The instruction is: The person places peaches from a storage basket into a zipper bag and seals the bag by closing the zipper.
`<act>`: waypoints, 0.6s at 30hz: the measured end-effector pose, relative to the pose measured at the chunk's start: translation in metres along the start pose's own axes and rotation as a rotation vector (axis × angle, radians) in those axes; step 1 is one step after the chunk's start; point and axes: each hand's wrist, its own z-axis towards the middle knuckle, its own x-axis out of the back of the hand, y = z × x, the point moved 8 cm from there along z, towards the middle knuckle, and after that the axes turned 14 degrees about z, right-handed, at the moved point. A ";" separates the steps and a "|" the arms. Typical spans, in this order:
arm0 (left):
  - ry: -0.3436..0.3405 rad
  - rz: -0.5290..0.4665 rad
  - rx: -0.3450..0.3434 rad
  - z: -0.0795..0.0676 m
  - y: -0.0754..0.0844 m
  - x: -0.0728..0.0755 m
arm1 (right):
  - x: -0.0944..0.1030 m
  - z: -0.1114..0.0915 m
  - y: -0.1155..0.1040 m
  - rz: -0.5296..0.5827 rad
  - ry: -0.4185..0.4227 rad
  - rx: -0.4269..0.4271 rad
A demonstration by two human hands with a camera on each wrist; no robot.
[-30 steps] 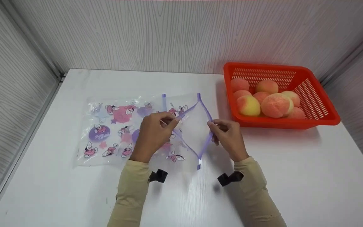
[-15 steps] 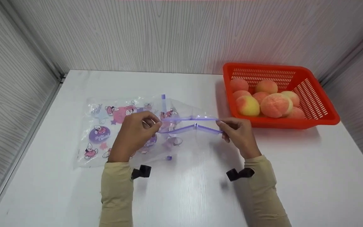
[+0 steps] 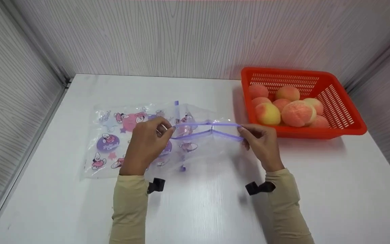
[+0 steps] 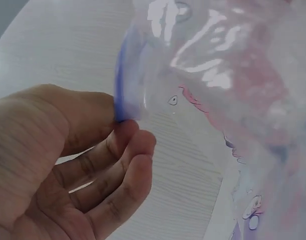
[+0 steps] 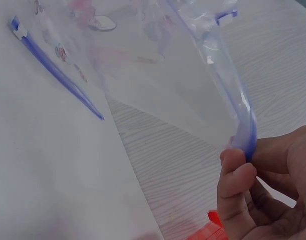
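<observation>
A clear zip bag (image 3: 220,149) with pink and purple cartoon prints has its purple zip edge (image 3: 227,135) stretched sideways between two hands. At the left end, my left hand (image 3: 147,140) pinches the edge between thumb and fingers; the left wrist view shows the purple strip (image 4: 121,85) in that pinch. My right hand (image 3: 262,144) pinches the other end, seen close in the right wrist view with the strip (image 5: 250,125). The mouth is a narrow gap. Beneath lies another printed bag (image 3: 108,142), flat on the table, its zip strip (image 5: 62,75) and slider showing.
At the back right stands a red plastic basket (image 3: 347,112) with several peaches (image 3: 296,113) in it. The white table (image 3: 198,210) meets a wood-grain panel (image 3: 154,37) behind, with panels at both sides.
The hands have moved apart, and the bag's mouth has gone from a tall diamond to a wide, narrow gap. Over the last half second the hands shifted only slightly right.
</observation>
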 end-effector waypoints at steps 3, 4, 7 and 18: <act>-0.046 -0.006 0.049 0.002 0.002 -0.010 | -0.002 0.000 0.001 0.034 0.001 0.004; -0.065 -0.029 0.061 0.002 0.003 -0.013 | -0.003 0.000 0.002 0.041 0.000 -0.002; -0.113 -0.115 0.086 0.002 0.008 -0.019 | -0.005 0.000 0.003 0.042 -0.006 -0.020; 0.008 -0.187 0.118 0.000 0.000 0.001 | 0.004 0.002 0.004 0.016 0.034 -0.050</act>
